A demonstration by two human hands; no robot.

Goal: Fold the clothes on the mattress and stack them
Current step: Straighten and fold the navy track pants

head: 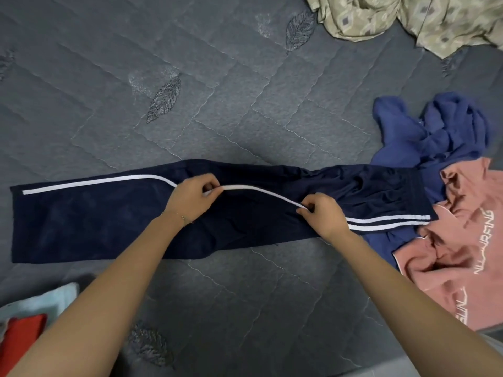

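Left hand (pixel 190 198), right hand (pixel 325 216): pinch grip on navy trousers (pixel 81 227).

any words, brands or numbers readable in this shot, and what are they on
"NLWURFING", roughly: white outline letters running sideways on the pink top; folds make the first letters uncertain.
"SUN", perhaps: second line lower on the same top, creased and cut off, not surely readable.
No text visible on the navy track pants, blue garment or patterned cloth.

One pair of navy trousers (pixel 81 227), one blue garment (pixel 441 131), one pink sweatshirt (pixel 462 254), one patterned cloth (pixel 381 17), two hands (pixel 190 198) (pixel 325 216)
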